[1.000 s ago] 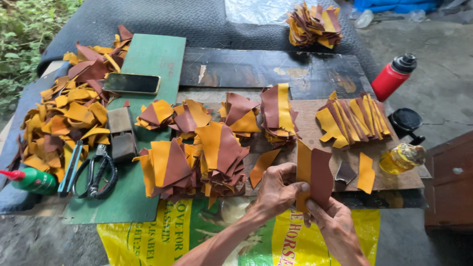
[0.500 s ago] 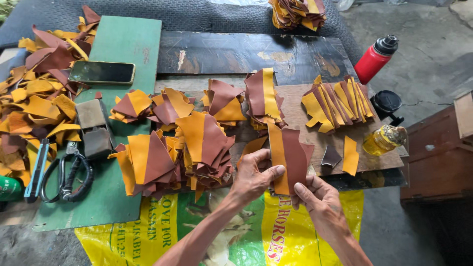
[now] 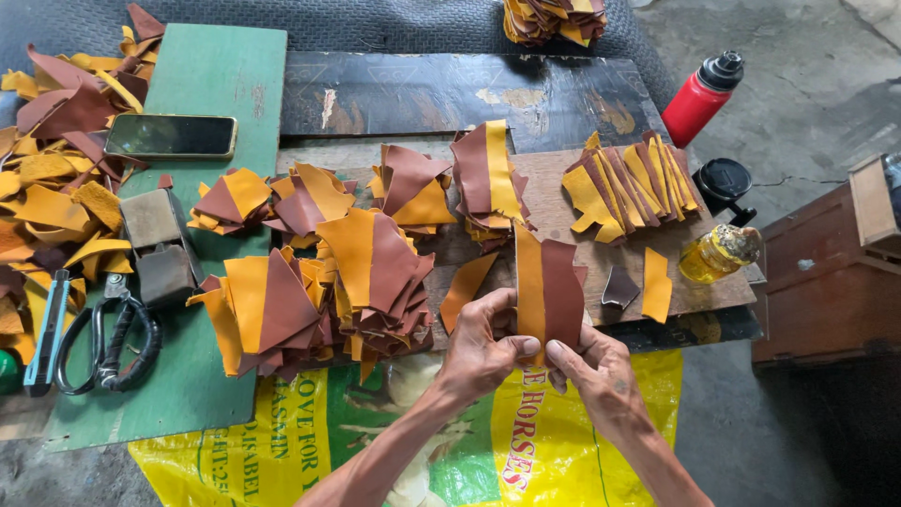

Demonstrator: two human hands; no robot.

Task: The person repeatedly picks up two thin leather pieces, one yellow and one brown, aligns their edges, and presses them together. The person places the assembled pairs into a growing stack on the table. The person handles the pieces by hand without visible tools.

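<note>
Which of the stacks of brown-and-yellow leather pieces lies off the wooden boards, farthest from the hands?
The stack of brown-and-yellow leather pieces at the top edge, on the dark grey mat. All the others lie on the boards, nearer the hands.

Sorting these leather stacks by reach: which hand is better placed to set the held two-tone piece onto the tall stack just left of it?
Probably the left hand: it grips the piece on the side nearest that stack; the right hand is farther.

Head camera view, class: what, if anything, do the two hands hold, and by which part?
Both the left hand and right hand pinch one two-tone leather piece, yellow and brown, at its bottom edge.
</note>
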